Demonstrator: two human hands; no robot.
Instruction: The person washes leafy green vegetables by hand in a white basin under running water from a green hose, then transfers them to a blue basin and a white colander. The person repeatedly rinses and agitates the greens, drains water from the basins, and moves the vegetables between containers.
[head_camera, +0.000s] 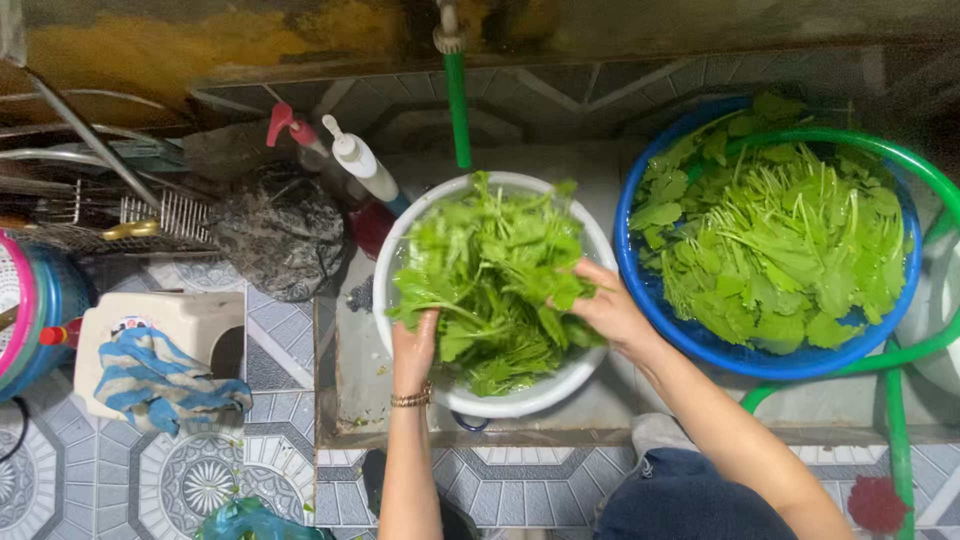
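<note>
A blue basin (640, 290) at the right holds loose greens (780, 250), their pale stems fanning mostly far and left. A green hose (905, 160) loops over its rim. Left of it, just beside, a white bowl (400, 250) sits under a green spout (458, 100), heaped with a bunch of leaves (490, 280) whose long axis runs near to far, stems toward the near rim. The right hand (605, 305), fingers spread, presses the bunch's right side. The left hand (413, 345), fingers curled into the leaves, grips its near left edge. A striped cloth (160, 385) lies on a stool (190, 320) far left.
</note>
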